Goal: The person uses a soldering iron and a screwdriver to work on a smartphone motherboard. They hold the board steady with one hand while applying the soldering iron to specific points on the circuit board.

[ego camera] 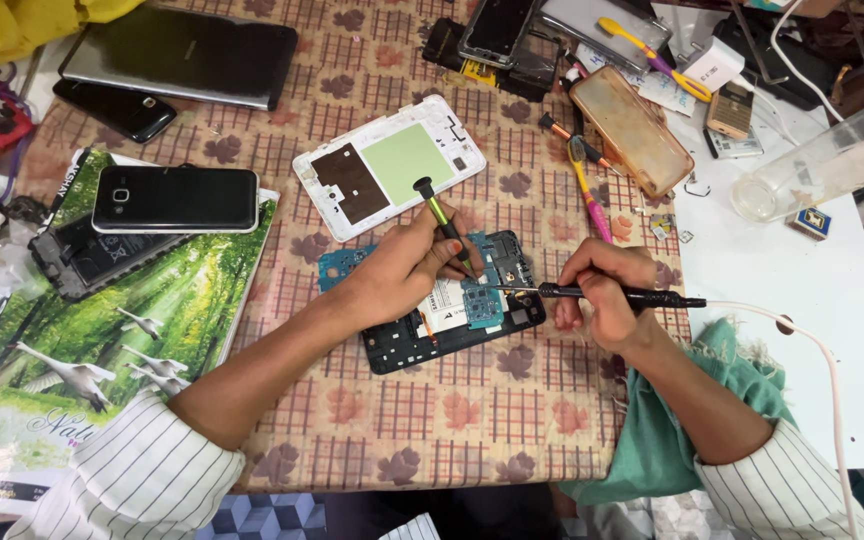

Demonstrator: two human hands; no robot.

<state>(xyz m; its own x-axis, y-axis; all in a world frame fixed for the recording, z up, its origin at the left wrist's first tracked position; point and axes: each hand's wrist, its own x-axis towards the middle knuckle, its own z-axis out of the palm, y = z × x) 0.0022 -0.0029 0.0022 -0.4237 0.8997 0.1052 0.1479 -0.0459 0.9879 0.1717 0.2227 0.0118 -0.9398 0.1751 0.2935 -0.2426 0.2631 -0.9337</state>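
An opened black phone [407, 345] lies on the patterned cloth with its blue circuit board [479, 300] exposed. My left hand [407, 268] holds a small screwdriver [440, 215] with a green shaft, tip down on the board. My right hand [600, 295] grips a black pen-like soldering tool [632, 296] with a white cable [812, 345], its thin tip pointing left onto the board. A white phone back frame [387, 165] with a green patch lies just above my left hand.
A black phone [174, 199] rests on a green picture book [102, 330] at the left. A dark tablet [180, 55], more phones and a clear case [630, 130] sit at the back. Pink-yellow tools [584, 185], a clear plastic jar [822, 160] and a teal cloth [692, 420] are on the right.
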